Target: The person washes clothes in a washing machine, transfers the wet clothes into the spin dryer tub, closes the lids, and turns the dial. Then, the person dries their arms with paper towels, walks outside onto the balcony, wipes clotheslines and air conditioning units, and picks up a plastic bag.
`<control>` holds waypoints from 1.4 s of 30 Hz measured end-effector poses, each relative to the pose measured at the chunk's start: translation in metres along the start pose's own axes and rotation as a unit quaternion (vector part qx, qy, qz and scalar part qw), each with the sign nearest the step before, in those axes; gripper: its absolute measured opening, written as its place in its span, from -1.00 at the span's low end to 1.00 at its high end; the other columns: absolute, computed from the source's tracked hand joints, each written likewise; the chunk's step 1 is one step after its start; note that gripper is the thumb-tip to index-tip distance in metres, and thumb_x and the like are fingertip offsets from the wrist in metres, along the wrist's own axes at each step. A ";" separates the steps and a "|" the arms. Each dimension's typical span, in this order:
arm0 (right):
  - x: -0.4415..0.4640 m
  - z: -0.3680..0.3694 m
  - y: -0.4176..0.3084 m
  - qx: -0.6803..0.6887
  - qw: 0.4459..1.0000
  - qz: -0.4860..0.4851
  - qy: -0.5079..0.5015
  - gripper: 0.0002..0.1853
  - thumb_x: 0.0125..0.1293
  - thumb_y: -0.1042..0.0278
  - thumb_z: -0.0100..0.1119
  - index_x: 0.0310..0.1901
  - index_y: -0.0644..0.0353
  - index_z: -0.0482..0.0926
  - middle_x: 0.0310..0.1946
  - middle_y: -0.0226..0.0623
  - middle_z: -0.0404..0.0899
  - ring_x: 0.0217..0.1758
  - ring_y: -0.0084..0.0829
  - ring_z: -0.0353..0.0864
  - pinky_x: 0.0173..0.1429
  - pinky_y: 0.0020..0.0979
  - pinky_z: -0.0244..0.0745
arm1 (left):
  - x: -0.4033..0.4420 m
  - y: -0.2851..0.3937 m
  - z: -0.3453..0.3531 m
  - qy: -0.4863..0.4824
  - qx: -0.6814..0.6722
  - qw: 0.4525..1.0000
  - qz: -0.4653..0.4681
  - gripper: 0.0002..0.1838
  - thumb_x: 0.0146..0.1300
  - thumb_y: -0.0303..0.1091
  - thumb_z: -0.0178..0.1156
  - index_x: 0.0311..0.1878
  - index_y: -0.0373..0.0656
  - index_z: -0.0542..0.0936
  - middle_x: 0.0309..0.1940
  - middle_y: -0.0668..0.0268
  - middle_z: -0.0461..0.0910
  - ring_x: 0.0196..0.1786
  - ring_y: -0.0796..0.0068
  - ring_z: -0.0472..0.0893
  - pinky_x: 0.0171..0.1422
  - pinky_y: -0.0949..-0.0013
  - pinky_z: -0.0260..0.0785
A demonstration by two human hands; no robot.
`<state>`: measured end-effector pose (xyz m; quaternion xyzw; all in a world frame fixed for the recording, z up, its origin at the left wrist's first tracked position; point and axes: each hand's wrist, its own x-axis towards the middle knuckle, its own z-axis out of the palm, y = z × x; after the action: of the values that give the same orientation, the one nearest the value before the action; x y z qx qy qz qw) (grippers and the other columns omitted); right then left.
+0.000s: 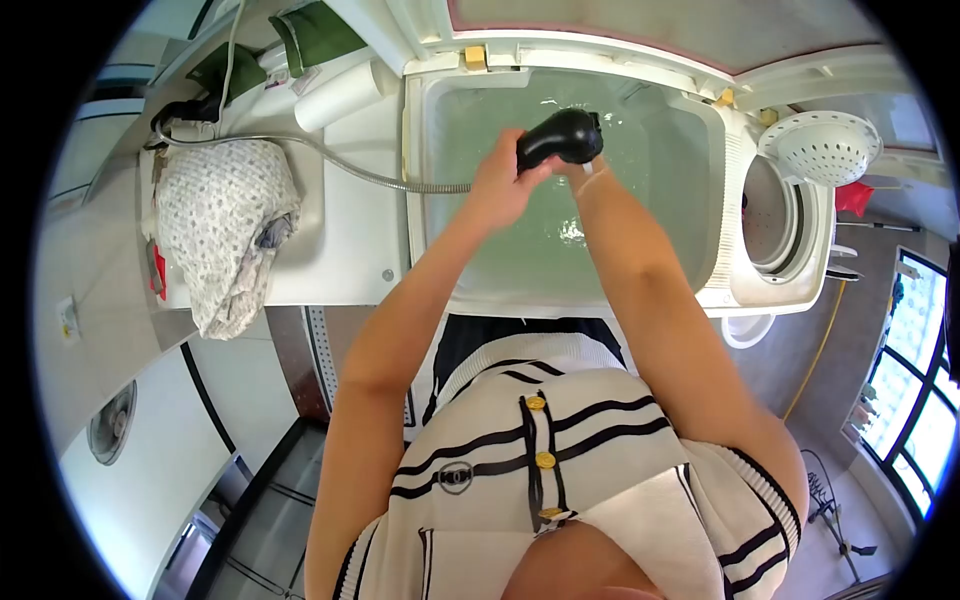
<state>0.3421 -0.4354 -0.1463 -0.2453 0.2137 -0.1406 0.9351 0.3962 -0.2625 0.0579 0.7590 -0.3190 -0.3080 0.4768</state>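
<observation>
My left hand (503,185) is wrapped round the handle of a black shower head (562,137), held over the wash tub of a twin-tub washing machine. Its metal hose (390,183) runs away to the left from beneath that hand. My right hand (573,168) is just under the shower head and mostly hidden by it, so its fingers cannot be made out. A wet, shiny patch shows at the right wrist. Cloudy greenish water (520,235) stands in the tub (716,200), with bright ripples on it.
The round spin drum (770,215) opens to the tub's right, a white perforated basket (825,150) beside it. On the left counter (355,235) lie a patterned cloth bundle (225,215) and a white paper roll (340,97). The raised lid (660,30) stands behind the tub.
</observation>
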 end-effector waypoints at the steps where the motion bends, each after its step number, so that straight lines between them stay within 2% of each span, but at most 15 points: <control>1: -0.019 0.029 -0.012 0.003 0.998 -0.031 -0.061 -0.84 0.14 0.46 0.20 -0.24 0.28 0.60 -0.39 -0.18 0.62 -0.34 -0.39 0.62 -0.27 -0.31 0.57 | -0.004 0.000 -0.002 -0.009 -0.019 1.000 0.011 -0.57 0.22 -0.34 0.26 0.08 -0.20 0.32 -0.32 0.26 0.48 -0.28 0.46 0.49 -0.14 0.37 0.37; 3: -0.042 0.066 -0.030 0.000 0.987 -0.072 -0.141 -0.82 0.11 0.43 0.24 -0.24 0.28 0.61 -0.36 -0.17 0.64 -0.31 -0.37 0.64 -0.23 -0.28 0.57 | -0.013 0.005 -0.006 -0.025 -0.059 0.998 0.015 -0.56 0.20 -0.36 0.27 0.09 -0.19 0.32 -0.29 0.30 0.45 -0.25 0.52 0.45 -0.11 0.41 0.36; 7: -0.057 0.077 -0.039 -0.031 0.990 -0.057 -0.123 -0.75 0.15 0.33 0.22 -0.16 0.23 0.58 -0.27 -0.19 0.62 -0.23 -0.35 0.63 -0.15 -0.24 0.56 | -0.019 0.015 -0.012 -0.063 -0.176 0.982 0.011 -0.52 0.19 -0.35 0.28 0.12 -0.18 0.32 -0.24 0.34 0.42 -0.19 0.57 0.42 -0.05 0.44 0.33; 13: -0.099 0.105 -0.066 -0.148 0.983 0.009 -0.105 -0.65 0.20 0.17 0.19 -0.03 0.16 0.52 -0.13 -0.22 0.59 -0.12 -0.32 0.61 -0.03 -0.17 0.54 | -0.001 0.025 -0.005 -0.024 -0.030 0.998 -0.043 -0.51 0.20 -0.30 0.27 0.13 -0.20 0.33 -0.22 0.21 0.52 -0.20 0.40 0.53 -0.06 0.34 0.39; 19: -0.046 0.075 -0.065 -0.336 0.929 0.127 -0.090 -0.54 0.26 0.02 0.16 0.10 0.08 0.47 0.00 -0.24 0.56 -0.01 -0.30 0.60 0.08 -0.10 0.52 | 0.012 -0.001 0.006 0.039 0.038 0.998 0.022 -0.53 0.12 -0.31 0.33 0.04 -0.21 0.36 -0.25 0.04 0.58 -0.21 0.07 0.60 -0.08 0.18 0.43; 23: -0.072 0.088 -0.096 -0.175 0.968 0.179 -0.035 -0.44 0.34 -0.11 0.04 0.26 0.02 0.35 0.11 -0.24 0.51 0.11 -0.27 0.55 0.17 -0.04 0.47 | 0.016 -0.009 0.001 0.079 0.020 0.994 0.078 -0.57 0.06 -0.38 0.36 -0.02 -0.22 0.43 -0.22 -0.01 0.57 -0.13 -0.05 0.58 -0.06 0.10 0.42; 27: -0.116 0.168 -0.110 -0.104 0.986 0.121 -0.051 -0.42 0.34 0.06 0.11 0.32 0.08 0.25 0.08 -0.22 0.48 0.15 -0.33 0.49 0.06 -0.17 0.56 | 0.014 -0.022 -0.010 0.005 0.101 0.986 0.129 -0.55 0.03 -0.46 0.31 0.03 -0.18 0.45 -0.09 0.05 0.53 0.01 0.01 0.53 0.07 0.09 0.38; 30: -0.112 0.159 -0.102 -0.442 0.893 0.040 -0.081 -0.36 0.14 0.43 0.33 0.26 0.13 0.29 0.01 -0.26 0.48 0.11 -0.39 0.48 0.02 -0.32 0.56 | 0.004 -0.029 -0.021 0.017 0.149 0.976 0.160 -0.53 0.01 -0.45 0.32 0.05 -0.15 0.47 -0.05 0.09 0.51 0.05 0.05 0.49 0.10 0.08 0.36; 32: -0.111 0.155 -0.096 -0.482 0.873 0.052 -0.055 -0.30 -0.01 0.59 0.38 0.21 0.14 0.31 -0.05 -0.30 0.48 0.06 -0.43 0.49 0.01 -0.39 0.53 | -0.016 -0.002 -0.088 0.111 0.177 0.936 0.282 -0.58 0.04 -0.47 0.28 0.03 -0.16 0.51 -0.06 0.11 0.50 0.03 0.08 0.49 0.09 0.10 0.36; 34: -0.112 0.152 -0.094 -0.504 0.861 0.047 -0.039 -0.28 -0.07 0.66 0.39 0.18 0.14 0.33 -0.09 -0.33 0.47 0.01 -0.47 0.50 -0.01 -0.44 0.51 | -0.024 -0.013 -0.165 0.322 0.120 0.924 0.168 -0.73 0.07 -0.48 0.20 -0.11 -0.13 0.57 -0.20 0.18 0.55 -0.08 0.15 0.54 0.04 0.18 0.38; 35: -0.114 0.149 -0.092 -0.506 0.861 0.037 -0.037 -0.31 -0.05 0.65 0.39 0.17 0.14 0.33 -0.10 -0.35 0.47 -0.03 -0.48 0.50 -0.02 -0.46 0.50 | -0.010 -0.045 -0.221 0.421 0.174 0.867 0.201 -0.77 0.07 -0.54 0.13 -0.16 -0.15 0.58 -0.24 0.15 0.55 -0.15 0.18 0.55 -0.03 0.24 0.40; 36: -0.116 0.147 -0.091 -0.509 0.860 0.029 -0.032 -0.33 -0.03 0.64 0.39 0.16 0.14 0.34 -0.12 -0.37 0.47 -0.06 -0.49 0.50 -0.03 -0.47 0.49 | -0.001 -0.050 -0.270 0.481 0.177 0.850 0.123 -0.75 0.08 -0.58 0.06 -0.15 -0.19 0.57 -0.25 0.12 0.55 -0.16 0.16 0.55 -0.06 0.24 0.39; 37: -0.116 0.143 -0.089 -0.525 0.851 0.008 -0.030 -0.33 -0.03 0.64 0.39 0.16 0.13 0.34 -0.12 -0.37 0.47 -0.08 -0.50 0.50 -0.03 -0.47 0.49 | 0.013 -0.069 -0.328 0.494 0.293 0.804 0.152 -0.71 0.08 -0.58 0.03 -0.11 -0.20 0.56 -0.19 0.11 0.55 -0.12 0.14 0.52 -0.01 0.20 0.36; 40: -0.122 0.137 -0.084 -0.557 0.830 -0.024 -0.016 -0.34 -0.01 0.62 0.39 0.15 0.12 0.35 -0.13 -0.38 0.46 -0.11 -0.53 0.48 -0.02 -0.48 0.48 | 0.078 -0.117 -0.435 0.332 0.588 0.716 0.181 -0.49 -0.01 -0.60 0.04 0.11 -0.14 0.51 0.08 0.22 0.52 0.13 0.17 0.45 0.19 0.14 0.29; 42: -0.124 0.137 -0.088 -0.557 0.830 0.000 -0.001 -0.35 0.00 0.61 0.39 0.16 0.12 0.35 -0.12 -0.40 0.46 -0.10 -0.53 0.46 -0.01 -0.48 0.48 | 0.111 -0.146 -0.475 0.148 0.723 0.663 0.124 -0.35 0.05 -0.50 0.04 0.31 -0.01 0.34 0.36 0.40 0.28 0.38 0.27 0.26 0.39 0.06 0.15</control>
<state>0.2847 -0.4090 0.0488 -0.7250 0.2546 0.0022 0.6400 0.8582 -0.0486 0.0744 0.8540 -0.4579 0.1983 -0.1472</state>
